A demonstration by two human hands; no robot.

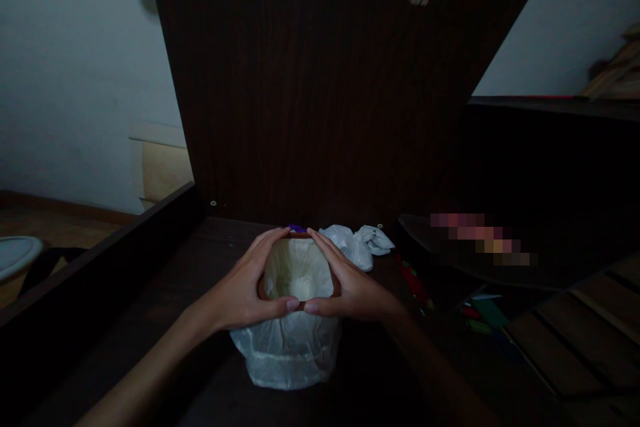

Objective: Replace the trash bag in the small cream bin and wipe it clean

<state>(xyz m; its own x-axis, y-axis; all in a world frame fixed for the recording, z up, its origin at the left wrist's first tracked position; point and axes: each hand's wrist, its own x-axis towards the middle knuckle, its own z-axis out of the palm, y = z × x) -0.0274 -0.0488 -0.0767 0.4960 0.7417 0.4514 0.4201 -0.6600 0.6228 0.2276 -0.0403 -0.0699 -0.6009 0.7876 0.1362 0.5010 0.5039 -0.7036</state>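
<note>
A small bin with a reddish-brown rim (299,235) stands on the dark wooden surface, lined with a white plastic bag (293,357). The bag's edge is folded outward and hangs down over the near side. Around the left of the rim curves my left hand (250,280), its thumb at the front and fingers reaching to the back. My right hand (353,283) grips the right side the same way, and the two thumbs nearly meet at the front. Most of the bin's outer wall is hidden by bag and hands.
Behind the bin lie a knotted white plastic bag (355,245) and something purple (296,229). A tall dark wooden panel (320,93) rises at the back. A raised board (100,273) edges the left. Dim small items (483,320) and wooden slats (575,333) are at right.
</note>
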